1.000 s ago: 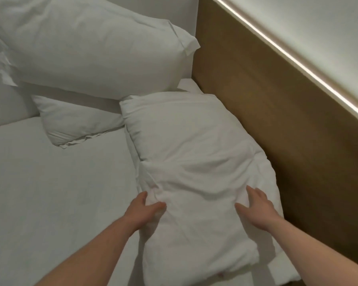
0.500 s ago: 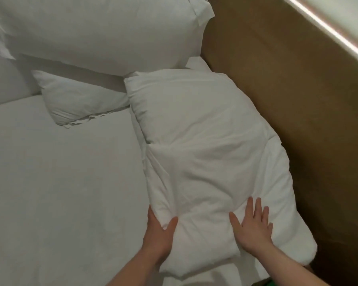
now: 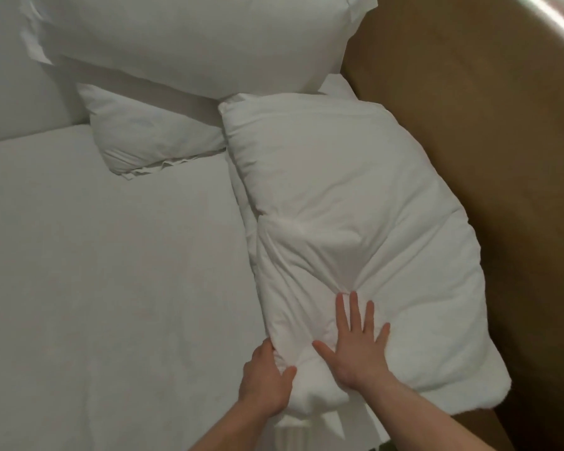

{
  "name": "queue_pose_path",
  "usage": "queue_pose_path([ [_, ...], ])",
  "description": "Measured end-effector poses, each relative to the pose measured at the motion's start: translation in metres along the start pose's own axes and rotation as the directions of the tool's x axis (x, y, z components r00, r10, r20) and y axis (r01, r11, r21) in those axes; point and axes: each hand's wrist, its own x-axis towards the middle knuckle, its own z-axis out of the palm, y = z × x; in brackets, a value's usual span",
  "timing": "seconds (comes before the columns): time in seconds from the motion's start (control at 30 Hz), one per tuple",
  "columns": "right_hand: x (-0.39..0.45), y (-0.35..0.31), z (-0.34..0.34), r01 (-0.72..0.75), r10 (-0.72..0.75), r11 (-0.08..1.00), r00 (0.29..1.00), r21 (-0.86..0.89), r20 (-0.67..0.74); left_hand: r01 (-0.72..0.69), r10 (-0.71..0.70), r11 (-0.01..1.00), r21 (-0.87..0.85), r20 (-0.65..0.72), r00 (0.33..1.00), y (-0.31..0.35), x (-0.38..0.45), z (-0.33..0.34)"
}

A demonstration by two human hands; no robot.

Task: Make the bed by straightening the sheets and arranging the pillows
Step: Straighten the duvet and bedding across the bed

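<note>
the near pillow [image 3: 355, 222] is lying lengthwise along the right side of the bed, against the wooden headboard panel [image 3: 469, 157], its far corner touching the large pillow [image 3: 192, 37] that is leaning against the far wall. a smaller pillow [image 3: 153, 141] is sitting beneath that one, to the left. the left hand [image 3: 264, 382] is gripping the pillow's near left corner, fingers curled around the bunched fabric. the right hand [image 3: 355, 346] is lying flat on top with fingers spread and straight, pressing, gripping nothing.

the step looks like smoothing and squaring this pillow. doing it well probably means anchoring the corner while the flat palm is sweeping the creases outward toward the right edge, then evening the lumpy filling. the white sheet [image 3: 111, 288] to the left is looking fairly flat.

no brand, label or readable writing is showing anywhere.
</note>
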Motion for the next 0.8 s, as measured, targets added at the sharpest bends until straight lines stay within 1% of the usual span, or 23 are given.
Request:
queue_pose_path([
  [0.03,-0.003,0.007,0.009,-0.001,0.001,0.999,1.000,-0.034,0.009,-0.018,0.018,0.998,0.059,0.003,1.000,-0.004,-0.002,0.003],
  [0.13,-0.014,0.026,0.029,0.003,0.002,0.996,0.998,-0.092,0.057,-0.049,0.033,0.965,0.257,0.066,0.997,-0.012,-0.011,0.003],
  [0.23,-0.026,0.033,0.032,0.037,-0.020,0.987,0.994,-0.154,0.108,-0.102,0.061,0.942,0.320,0.136,0.989,-0.022,-0.013,-0.008],
  [0.3,-0.030,0.028,0.020,0.046,-0.031,0.991,0.992,-0.127,0.119,-0.114,0.051,0.931,0.346,0.186,0.981,-0.019,-0.011,-0.024],
  [0.33,-0.031,0.021,0.010,0.050,-0.044,0.996,0.996,-0.076,0.084,-0.132,0.049,0.916,0.378,0.223,0.974,-0.016,-0.008,-0.033],
  [0.37,-0.032,0.012,-0.002,0.078,-0.078,0.997,0.997,-0.013,-0.010,-0.151,0.037,0.896,0.417,0.267,0.963,-0.010,-0.007,-0.041],
  [0.4,-0.031,0.003,-0.017,0.132,-0.122,0.990,0.980,0.052,-0.156,-0.173,0.030,0.877,0.449,0.309,0.951,-0.004,-0.004,-0.049],
  [0.43,-0.025,-0.006,-0.032,0.196,-0.158,0.975,0.940,0.101,-0.303,-0.200,0.022,0.853,0.482,0.350,0.937,0.005,-0.003,-0.058],
  [0.47,-0.017,-0.016,-0.048,0.259,-0.183,0.956,0.893,0.136,-0.411,-0.236,0.017,0.829,0.508,0.398,0.917,0.012,0.001,-0.066],
  [0.5,-0.007,-0.027,-0.066,0.313,-0.213,0.939,0.854,0.142,-0.475,-0.262,-0.002,0.808,0.527,0.447,0.894,0.018,0.004,-0.073],
  [0.53,0.007,-0.037,-0.082,0.345,-0.242,0.931,0.828,0.119,-0.506,-0.280,-0.018,0.796,0.537,0.483,0.876,0.024,0.006,-0.082],
  [0.57,0.021,-0.048,-0.097,0.344,-0.255,0.934,0.828,0.095,-0.500,-0.281,-0.028,0.791,0.544,0.492,0.870,0.030,0.010,-0.091],
  [0.6,0.035,-0.058,-0.111,0.318,-0.248,0.945,0.847,0.074,-0.469,-0.279,-0.008,0.796,0.537,0.470,0.883,0.036,0.016,-0.102],
  [0.63,0.048,-0.066,-0.121,0.269,-0.221,0.961,0.887,0.064,-0.406,-0.259,0.033,0.821,0.509,0.411,0.911,0.041,0.023,-0.112],
  [0.67,0.058,-0.071,-0.125,0.212,-0.177,0.974,0.931,0.077,-0.320,-0.230,0.087,0.869,0.437,0.324,0.942,0.047,0.031,-0.124],
  [0.7,0.064,-0.073,-0.121,0.156,-0.128,0.981,0.966,0.111,-0.224,-0.198,0.130,0.923,0.329,0.216,0.968,0.053,0.041,-0.135],
  [0.73,0.068,-0.072,-0.112,0.116,-0.097,0.983,0.986,0.142,-0.135,-0.165,0.146,0.966,0.199,0.109,0.983,0.061,0.049,-0.146],
  [0.77,0.070,-0.070,-0.099,0.094,-0.085,0.985,0.994,0.145,-0.070,-0.137,0.135,0.987,0.086,0.032,0.990,0.066,0.056,-0.156],
  [0.8,0.070,-0.067,-0.084,0.083,-0.080,0.989,0.996,0.124,-0.032,-0.131,0.131,0.991,0.039,-0.006,0.991,0.071,0.062,-0.164],
])
